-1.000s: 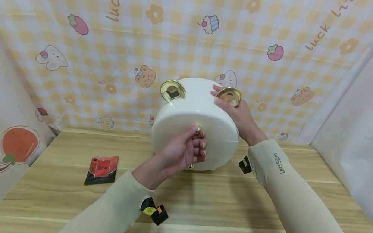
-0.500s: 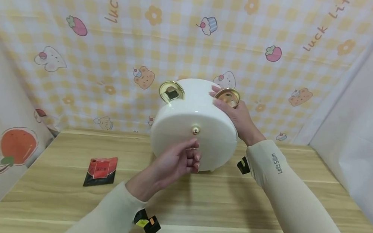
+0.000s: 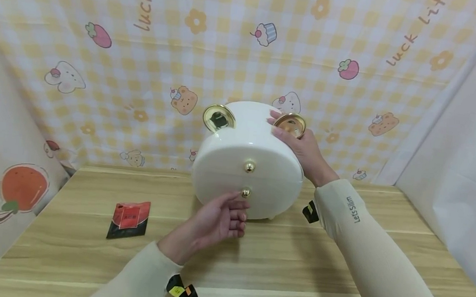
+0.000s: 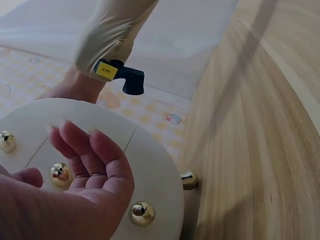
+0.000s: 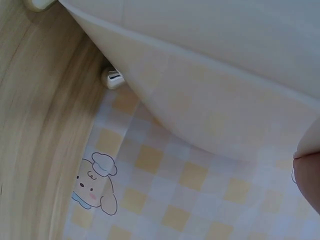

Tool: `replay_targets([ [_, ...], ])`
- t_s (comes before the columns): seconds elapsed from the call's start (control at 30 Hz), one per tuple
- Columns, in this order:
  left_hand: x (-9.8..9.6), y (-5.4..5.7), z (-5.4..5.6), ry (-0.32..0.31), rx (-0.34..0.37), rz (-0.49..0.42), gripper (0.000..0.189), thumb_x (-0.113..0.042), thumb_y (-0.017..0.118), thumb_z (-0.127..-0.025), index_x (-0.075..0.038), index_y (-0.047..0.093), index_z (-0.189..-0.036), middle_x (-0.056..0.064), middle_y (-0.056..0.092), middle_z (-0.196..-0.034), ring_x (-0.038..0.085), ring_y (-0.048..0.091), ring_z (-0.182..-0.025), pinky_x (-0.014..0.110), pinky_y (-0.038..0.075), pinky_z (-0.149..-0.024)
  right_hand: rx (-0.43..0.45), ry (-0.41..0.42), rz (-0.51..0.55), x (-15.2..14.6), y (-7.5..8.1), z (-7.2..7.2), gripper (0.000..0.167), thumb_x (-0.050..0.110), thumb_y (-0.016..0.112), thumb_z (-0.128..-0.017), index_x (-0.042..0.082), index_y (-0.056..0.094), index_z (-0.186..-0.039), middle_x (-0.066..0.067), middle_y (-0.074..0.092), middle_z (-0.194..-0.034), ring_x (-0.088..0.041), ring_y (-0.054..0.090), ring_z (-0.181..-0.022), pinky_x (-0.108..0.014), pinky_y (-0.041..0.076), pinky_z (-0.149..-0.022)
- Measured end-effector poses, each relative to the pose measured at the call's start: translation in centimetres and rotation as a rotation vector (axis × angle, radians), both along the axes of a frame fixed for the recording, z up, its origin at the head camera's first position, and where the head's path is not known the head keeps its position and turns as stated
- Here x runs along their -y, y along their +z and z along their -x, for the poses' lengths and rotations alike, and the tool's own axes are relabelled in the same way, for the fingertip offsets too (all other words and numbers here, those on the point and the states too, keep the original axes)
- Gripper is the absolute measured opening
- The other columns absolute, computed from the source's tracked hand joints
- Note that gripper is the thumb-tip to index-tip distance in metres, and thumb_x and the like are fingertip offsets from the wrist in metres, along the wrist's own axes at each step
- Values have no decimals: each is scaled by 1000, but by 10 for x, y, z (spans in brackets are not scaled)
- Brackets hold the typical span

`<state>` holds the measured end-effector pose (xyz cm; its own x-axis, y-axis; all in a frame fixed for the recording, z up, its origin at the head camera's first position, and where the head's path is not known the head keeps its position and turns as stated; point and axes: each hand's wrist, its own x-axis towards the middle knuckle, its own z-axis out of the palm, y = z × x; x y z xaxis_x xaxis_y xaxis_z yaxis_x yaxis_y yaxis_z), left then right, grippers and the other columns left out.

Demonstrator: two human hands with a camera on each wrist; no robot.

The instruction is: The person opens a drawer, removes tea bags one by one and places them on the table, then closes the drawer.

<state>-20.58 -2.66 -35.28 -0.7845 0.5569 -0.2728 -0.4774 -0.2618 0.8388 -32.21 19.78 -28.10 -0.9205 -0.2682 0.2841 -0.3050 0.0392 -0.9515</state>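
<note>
A glossy white, drum-shaped box (image 3: 223,166) stands at the back of the table on short gold feet. Two gold cup-shaped ears (image 3: 219,118) top it, and a seam crosses its front. The front bears gold knobs, an upper one (image 3: 249,167) and a middle one (image 3: 245,193); the left wrist view shows a lower one (image 4: 142,214) too. My left hand (image 3: 219,223), fingers loosely bent, is right at the middle knob, thumb and fingers either side of it without pinching. My right hand (image 3: 307,148) holds the box's upper right, thumb and fingers around the right ear (image 3: 290,124).
A red and black sachet (image 3: 129,219) lies on the wooden table (image 3: 276,286), left of the box. Close behind the box hangs a yellow checked cloth (image 3: 159,74). Pale sheets stand at both sides, the right sheet (image 3: 461,155) rising from the table's edge.
My left hand has let go of the upper knob and moved down to the middle one, uncovering the upper knob. My right hand stays on the box.
</note>
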Motion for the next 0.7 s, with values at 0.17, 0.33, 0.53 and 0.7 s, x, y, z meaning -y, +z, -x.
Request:
replay_targets([
  [0.17,-8,0,3,2,-7,-4,55,-40,27,-110,5,44,-138,-5,56,-81,10,54,-76,26,48,-79,-14,7,3,0,0,0,46,28,65,-100,13,58,-142,-2,60,-146,-11,58,-134,-18,54,-94],
  [0.33,-16,0,7,56,4,-44,48,-37,30,-110,1,49,-130,-5,57,-80,10,53,-76,26,48,-78,-18,10,9,0,-1,0,46,27,65,-100,12,57,-142,-3,59,-147,-12,57,-135,-17,53,-95],
  [0.53,-20,1,10,87,-13,-44,50,-33,31,-110,8,47,-134,-6,55,-77,8,51,-75,25,47,-77,-14,10,9,0,-1,0,47,28,65,-100,14,56,-144,-4,59,-147,-13,58,-134,-18,54,-95],
  [0.7,-21,0,9,105,-31,-12,40,-32,31,-110,-1,54,-120,-6,53,-78,9,50,-75,25,47,-78,-11,6,3,0,-1,-1,47,29,65,-100,15,56,-144,-4,59,-147,-13,59,-133,-18,54,-94],
])
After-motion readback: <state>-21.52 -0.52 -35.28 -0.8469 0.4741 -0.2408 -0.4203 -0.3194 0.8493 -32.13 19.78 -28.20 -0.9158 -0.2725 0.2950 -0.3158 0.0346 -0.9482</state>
